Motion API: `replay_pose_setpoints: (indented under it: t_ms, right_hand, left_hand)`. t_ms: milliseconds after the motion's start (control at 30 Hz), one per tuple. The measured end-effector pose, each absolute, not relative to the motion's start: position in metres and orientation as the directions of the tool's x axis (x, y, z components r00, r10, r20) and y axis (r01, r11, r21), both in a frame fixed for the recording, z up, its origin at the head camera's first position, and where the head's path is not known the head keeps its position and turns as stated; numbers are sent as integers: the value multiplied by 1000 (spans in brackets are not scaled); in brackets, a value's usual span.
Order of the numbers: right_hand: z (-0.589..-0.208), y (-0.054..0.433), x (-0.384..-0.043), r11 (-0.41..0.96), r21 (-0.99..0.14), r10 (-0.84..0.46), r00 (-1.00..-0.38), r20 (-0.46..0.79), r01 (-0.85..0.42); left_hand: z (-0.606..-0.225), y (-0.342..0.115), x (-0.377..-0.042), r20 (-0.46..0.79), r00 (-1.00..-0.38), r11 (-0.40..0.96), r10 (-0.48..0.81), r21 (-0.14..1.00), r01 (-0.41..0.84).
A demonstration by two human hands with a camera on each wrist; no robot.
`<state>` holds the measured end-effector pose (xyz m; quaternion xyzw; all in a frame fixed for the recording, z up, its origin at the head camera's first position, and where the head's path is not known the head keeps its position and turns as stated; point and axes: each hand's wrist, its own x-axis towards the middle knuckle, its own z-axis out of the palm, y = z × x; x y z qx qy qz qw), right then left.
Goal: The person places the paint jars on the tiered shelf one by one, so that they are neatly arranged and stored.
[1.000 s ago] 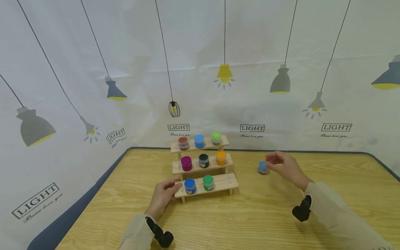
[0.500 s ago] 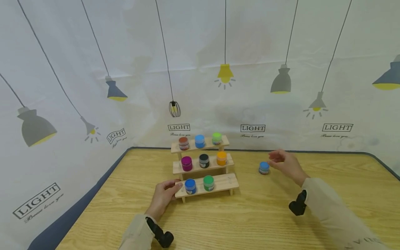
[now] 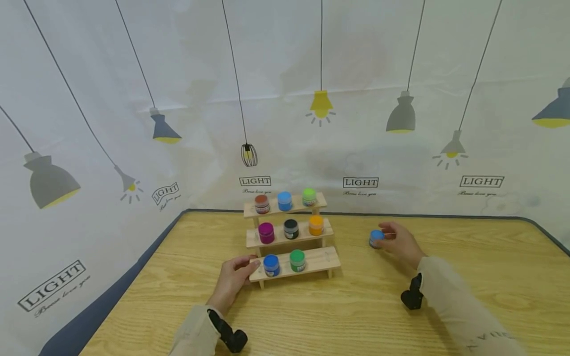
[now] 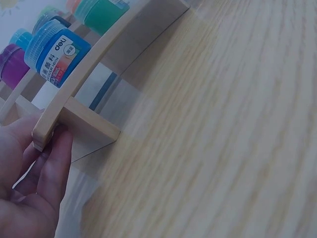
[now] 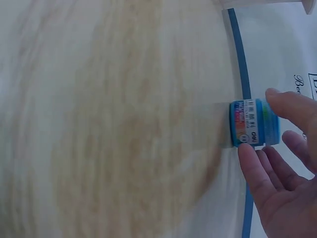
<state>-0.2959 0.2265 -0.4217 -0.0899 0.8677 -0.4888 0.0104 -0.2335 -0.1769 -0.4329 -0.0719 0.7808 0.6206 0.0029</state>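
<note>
At the left end of a three-tier wooden display stand, my left hand pinches the lowest board, thumb above and fingers underneath. The left wrist view shows this hand on the board's end, near a blue paint jar. To the right of the stand, a light blue paint jar stands on the table. My right hand has its thumb and fingers on either side of that jar. In the right wrist view the jar shows its label between thumb and fingertips.
The stand's top tier bears brown, light blue and lime green jars. Purple, black and orange jars fill the middle. A green jar stands below. A lamp-printed backdrop borders the table.
My right hand has drawn back from the light blue jar, then come in again and closed its fingers about it. The left hand and the stand have stayed put.
</note>
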Motion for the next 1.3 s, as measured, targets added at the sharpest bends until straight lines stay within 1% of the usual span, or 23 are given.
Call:
replay_pose_setpoints:
  t_ms: [233, 567, 1300]
  right_hand:
    - [-432, 222, -299, 537, -830, -152, -985, 84, -153]
    - [-431, 220, -297, 566, -813, -140, -988, 70, -138]
    - [-432, 226, -298, 591, -787, -205, -977, 64, -176]
  left_hand:
    - [-433, -177, -234, -94, -990, 216, -108, 970, -116]
    - [-432, -178, -233, -99, -988, 221, -114, 967, -123]
    - [-434, -176, -233, -103, -988, 201, -119, 972, -125]
